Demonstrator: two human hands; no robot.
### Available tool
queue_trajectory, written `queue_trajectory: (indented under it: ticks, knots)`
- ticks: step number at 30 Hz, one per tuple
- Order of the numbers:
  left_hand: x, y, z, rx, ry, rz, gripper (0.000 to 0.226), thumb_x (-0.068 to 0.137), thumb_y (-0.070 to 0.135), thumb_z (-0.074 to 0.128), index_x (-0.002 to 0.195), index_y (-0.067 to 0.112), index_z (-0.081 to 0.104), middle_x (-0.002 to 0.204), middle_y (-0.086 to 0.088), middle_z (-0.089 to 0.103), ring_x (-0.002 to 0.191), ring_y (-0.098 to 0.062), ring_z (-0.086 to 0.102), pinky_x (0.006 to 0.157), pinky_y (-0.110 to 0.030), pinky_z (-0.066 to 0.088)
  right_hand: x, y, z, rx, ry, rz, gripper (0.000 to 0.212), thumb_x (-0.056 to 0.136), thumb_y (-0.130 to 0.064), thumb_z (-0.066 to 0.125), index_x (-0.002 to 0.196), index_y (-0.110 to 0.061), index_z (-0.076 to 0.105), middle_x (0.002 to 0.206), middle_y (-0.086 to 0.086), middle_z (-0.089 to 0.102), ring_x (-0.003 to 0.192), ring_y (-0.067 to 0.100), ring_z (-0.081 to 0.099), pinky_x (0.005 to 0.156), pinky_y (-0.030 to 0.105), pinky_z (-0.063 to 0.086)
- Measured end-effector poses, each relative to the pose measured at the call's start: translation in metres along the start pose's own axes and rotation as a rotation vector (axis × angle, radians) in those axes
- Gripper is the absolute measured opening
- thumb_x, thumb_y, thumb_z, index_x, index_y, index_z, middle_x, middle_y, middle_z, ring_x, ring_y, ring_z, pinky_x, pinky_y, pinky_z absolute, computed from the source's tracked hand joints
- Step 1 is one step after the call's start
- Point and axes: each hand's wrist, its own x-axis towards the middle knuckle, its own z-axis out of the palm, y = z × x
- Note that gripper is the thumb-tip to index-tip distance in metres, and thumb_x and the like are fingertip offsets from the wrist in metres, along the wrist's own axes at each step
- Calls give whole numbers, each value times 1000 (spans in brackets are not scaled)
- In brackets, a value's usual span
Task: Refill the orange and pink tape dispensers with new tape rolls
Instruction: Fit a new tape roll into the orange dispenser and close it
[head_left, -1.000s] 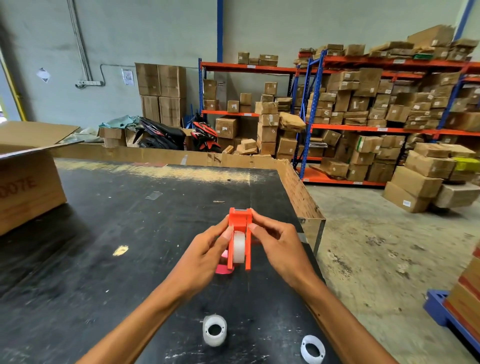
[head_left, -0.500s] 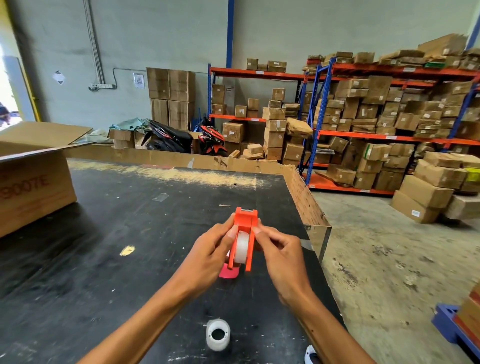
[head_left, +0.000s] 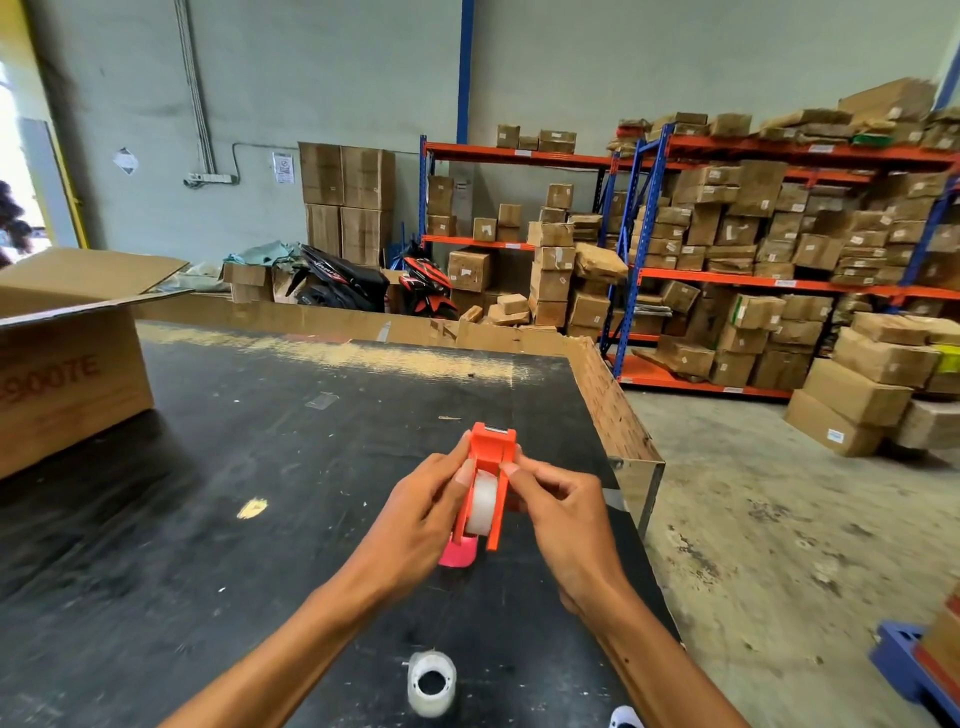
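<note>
I hold the orange tape dispenser above the black table, cutter end pointing away. A clear tape roll sits between its two side walls. My left hand grips the dispenser's left side and my right hand pinches its right side. The pink tape dispenser lies on the table just under my left hand, mostly hidden. Another tape roll lies on the table near the front edge. A white ring shows at the bottom edge, cut off.
An open cardboard box stands at the table's left. A cardboard rim lines the far and right sides. To the right are concrete floor, shelving racks full of boxes and a blue pallet.
The view has shifted, so the lower tape roll and ring sit closer to the frame's bottom. My hands keep their grip on the orange dispenser, fingers shifting slightly on its sides.
</note>
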Motion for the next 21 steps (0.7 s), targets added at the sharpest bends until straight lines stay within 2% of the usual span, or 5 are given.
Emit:
queue_trajectory:
  ticks: [8, 13, 15, 18, 21]
  knots:
    - [1, 8, 10, -61, 66, 18, 34, 97, 40, 38, 109, 70, 48, 121, -10, 65, 112, -21, 61, 100, -43, 50, 5, -1, -3, 38, 93, -20, 19, 86, -12, 66, 96, -27, 73, 87, -7, 77, 85, 7, 73, 73, 17, 58]
    - [4, 4, 4, -95, 52, 2, 28, 96, 41, 40, 117, 54, 55, 110, -17, 64, 102, -31, 62, 92, -54, 51, 8, -6, -7, -28, -45, -9, 20, 92, -16, 59, 106, -24, 71, 94, -9, 76, 92, 4, 71, 78, 16, 56]
    - [3, 2, 3, -115, 50, -19, 31, 98, 35, 40, 124, 48, 52, 115, -5, 68, 106, -20, 66, 96, -49, 52, 10, -7, -8, -138, -116, -27, 22, 93, -20, 58, 112, -23, 70, 103, -8, 75, 95, 1, 69, 82, 15, 53]
    - [3, 1, 1, -149, 54, -26, 36, 98, 29, 41, 132, 39, 49, 112, 6, 72, 102, -14, 70, 91, -44, 57, 11, -10, -9, -277, 19, -127, 27, 89, -22, 64, 115, -21, 68, 102, -8, 71, 90, -3, 65, 73, 5, 49]
    - [1, 5, -2, -189, 56, -16, 34, 98, 25, 41, 127, 41, 50, 95, 24, 74, 93, -2, 71, 82, -31, 60, 9, -17, -10, -355, 3, -202, 28, 83, -27, 71, 111, -25, 70, 94, -3, 65, 85, 7, 62, 71, 15, 50]
